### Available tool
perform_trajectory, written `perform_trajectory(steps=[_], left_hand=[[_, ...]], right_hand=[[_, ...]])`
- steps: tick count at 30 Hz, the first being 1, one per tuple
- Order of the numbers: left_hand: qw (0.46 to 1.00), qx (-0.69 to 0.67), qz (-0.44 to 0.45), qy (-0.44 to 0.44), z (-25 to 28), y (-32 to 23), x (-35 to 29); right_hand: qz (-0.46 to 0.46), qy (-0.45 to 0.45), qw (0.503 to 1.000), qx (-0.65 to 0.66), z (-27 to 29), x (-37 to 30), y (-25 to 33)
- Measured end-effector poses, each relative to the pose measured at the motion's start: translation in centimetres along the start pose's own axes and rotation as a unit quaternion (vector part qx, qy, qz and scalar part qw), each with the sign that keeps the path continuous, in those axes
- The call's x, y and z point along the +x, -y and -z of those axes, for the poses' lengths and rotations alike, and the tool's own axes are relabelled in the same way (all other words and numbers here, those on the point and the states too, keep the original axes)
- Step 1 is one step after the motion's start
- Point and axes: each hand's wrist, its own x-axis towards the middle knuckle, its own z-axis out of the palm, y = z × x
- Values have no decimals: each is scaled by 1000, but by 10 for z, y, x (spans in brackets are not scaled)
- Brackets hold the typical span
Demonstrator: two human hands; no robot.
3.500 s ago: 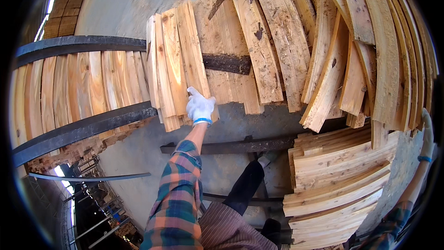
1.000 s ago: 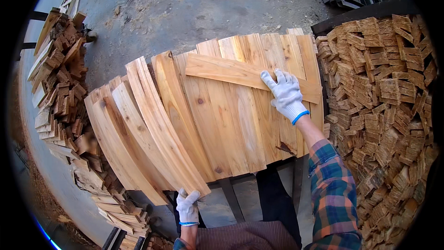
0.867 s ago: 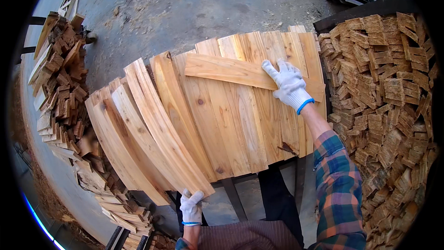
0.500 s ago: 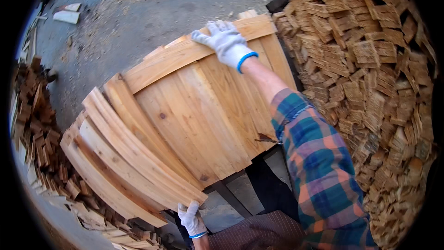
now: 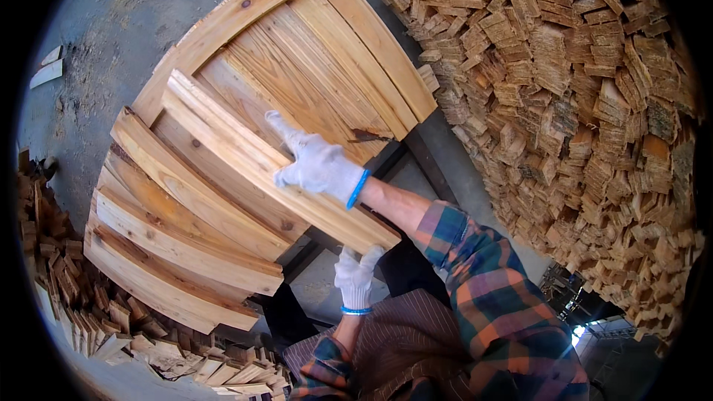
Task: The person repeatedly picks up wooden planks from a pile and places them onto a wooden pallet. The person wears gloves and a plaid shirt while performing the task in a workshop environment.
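Observation:
My left hand, in a white knit glove with a blue cuff, is closed on the near end of a long pale wooden board. Its surface shows lengthwise ridges or layered edges. Farther up, my right hand, gloved alike, spans the board with thumb and index finger spread, gripping it from above. Underneath lies a row of side-by-side planks, with a crosswise wooden strip along their far ends. More loose boards lie to the left. A dark split marks one plank's near end.
Short wood offcuts are heaped high on the right. A second offcut pile runs along the left and lower left. Dark support bars show beneath the planks. Pale scraps lie on the dusty concrete floor.
The ridged board has moved right, over the planks, with my left hand at its near end. My right hand has come back from the far crosswise strip onto that board. The view has shifted.

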Motion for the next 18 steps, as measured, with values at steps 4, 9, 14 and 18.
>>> perform_trajectory(steps=[4, 9, 14, 18], left_hand=[[977, 124, -96, 145, -31, -25, 25], [998, 30, -27, 55, -8, 20, 41], [993, -103, 34, -36, 42, 98, 39], [990, -127, 45, -50, 65, 43, 32]], right_hand=[[84, -45, 995, 3, 69, 6, -54], [122, -76, 929, -342, 122, 33, -66], [127, 18, 905, -405, 93, 11, -92], [67, 39, 912, -402, 70, -41, -117]])
